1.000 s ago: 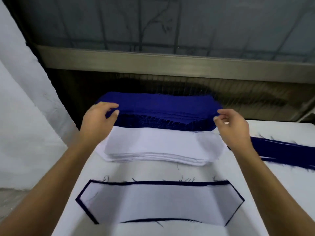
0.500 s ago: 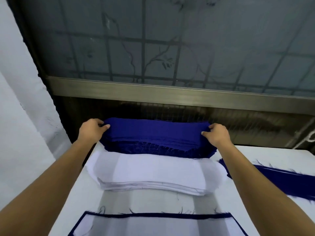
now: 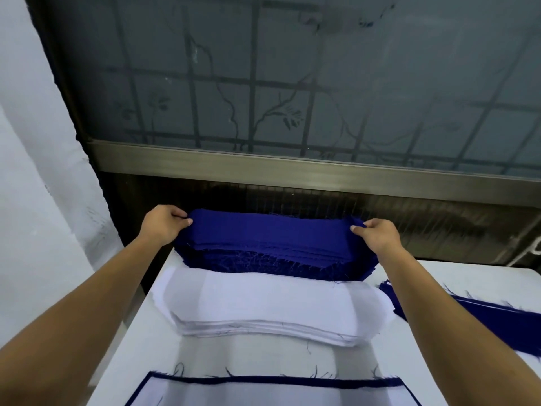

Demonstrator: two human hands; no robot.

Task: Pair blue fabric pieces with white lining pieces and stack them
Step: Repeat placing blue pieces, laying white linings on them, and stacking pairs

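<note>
Frosted window (image 3: 292, 83) spans the far side. White table (image 3: 263, 358) sits below it. Blue fabric stack (image 3: 263, 263) lies at the table's far edge. White lining stack (image 3: 263, 306) lies just in front, touching it. Paired piece (image 3: 263, 397), white on blue, lies at the near edge, partly out of frame. Loose blue pieces (image 3: 483, 315) lie to the right. Top blue piece (image 3: 269, 230) rests on the blue stack. Left hand (image 3: 162, 227): grip closed, pinching its left end. Right hand (image 3: 377, 237): grip closed, pinching its right end.
</note>
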